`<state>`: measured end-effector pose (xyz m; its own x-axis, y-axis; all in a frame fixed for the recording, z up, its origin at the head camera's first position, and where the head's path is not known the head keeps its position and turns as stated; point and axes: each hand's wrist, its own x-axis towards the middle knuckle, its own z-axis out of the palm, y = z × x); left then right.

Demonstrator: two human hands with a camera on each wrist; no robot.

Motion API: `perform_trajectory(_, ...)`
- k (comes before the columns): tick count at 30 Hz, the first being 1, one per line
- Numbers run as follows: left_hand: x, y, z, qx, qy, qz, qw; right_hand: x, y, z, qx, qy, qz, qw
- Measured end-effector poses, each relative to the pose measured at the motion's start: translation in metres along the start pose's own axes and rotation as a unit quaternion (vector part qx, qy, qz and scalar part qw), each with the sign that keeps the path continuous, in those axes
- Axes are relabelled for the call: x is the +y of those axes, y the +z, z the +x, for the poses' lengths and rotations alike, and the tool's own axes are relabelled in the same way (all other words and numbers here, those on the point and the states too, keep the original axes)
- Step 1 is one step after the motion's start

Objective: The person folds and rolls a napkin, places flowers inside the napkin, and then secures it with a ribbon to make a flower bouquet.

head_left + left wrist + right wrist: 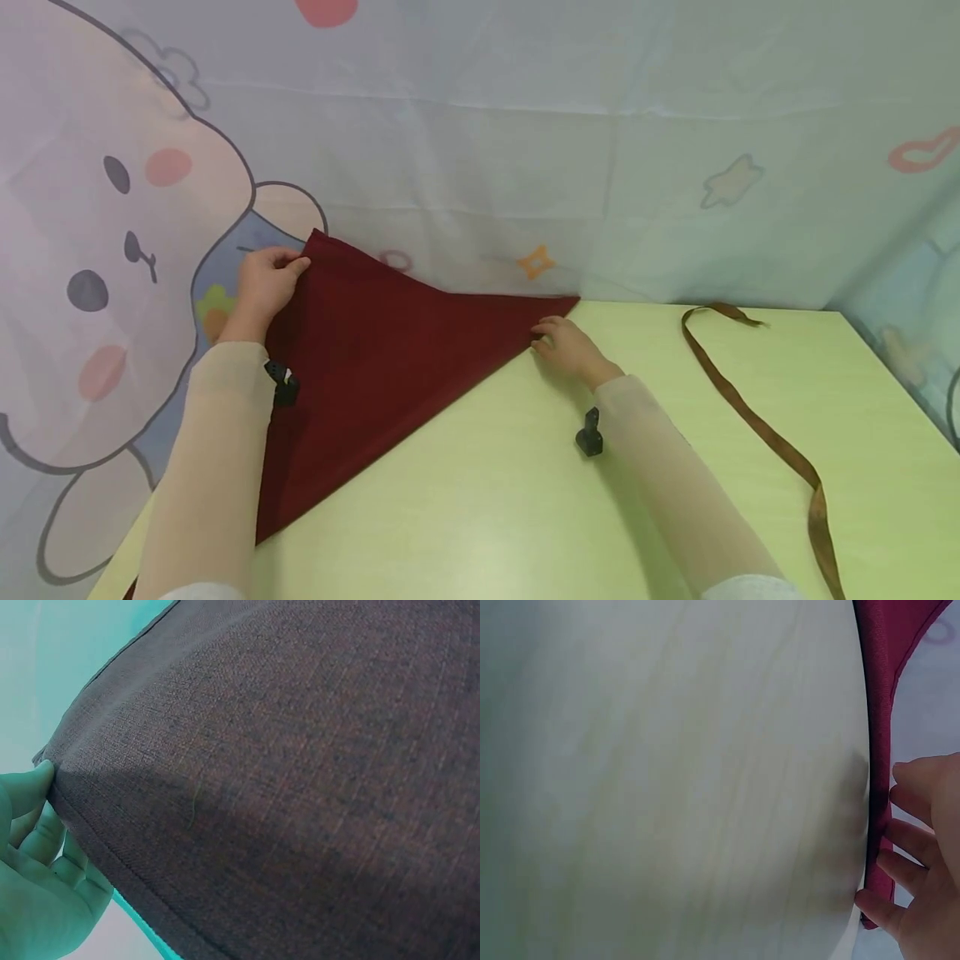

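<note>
A dark red cloth point(375, 350), folded to a rough triangle, lies on the table with its upper left part raised. My left hand point(268, 283) pinches the cloth's edge just below that raised corner. In the left wrist view, thumb and fingers of the left hand point(45, 855) grip the hemmed edge of the cloth point(285, 765), which looks brownish there. Near the cloth's right tip, my right hand point(567, 346) touches the long folded edge. The right wrist view shows the right hand's point(926, 847) fingertips resting along the narrow end of the cloth point(880, 712), with no grip visible.
A brown ribbon point(757, 425) winds down the right side of the pale yellow-green table point(465, 500). Behind the table hangs a printed curtain point(487, 167) with a cartoon animal at left. The cloth's upper edge lies against it. Small black devices sit at both wrists.
</note>
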<state>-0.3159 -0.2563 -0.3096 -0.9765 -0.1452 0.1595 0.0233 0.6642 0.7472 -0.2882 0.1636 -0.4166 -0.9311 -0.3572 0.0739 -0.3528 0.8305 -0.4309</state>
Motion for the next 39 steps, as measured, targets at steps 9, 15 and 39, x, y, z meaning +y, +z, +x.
perform_trajectory(9,-0.007,0.003,0.010,0.009,-0.011,0.012,0.9998,0.006,0.003,-0.007,-0.009,0.015,-0.004,0.9998)
perform_trajectory(15,-0.012,0.007,0.013,0.020,-0.016,0.021,0.9995,0.005,0.002,-0.012,-0.012,0.027,-0.005,0.9996)
perform_trajectory(39,-0.058,0.024,-0.004,-0.024,-0.067,0.073,0.9948,0.001,0.003,-0.020,-0.011,0.015,-0.014,0.9997)
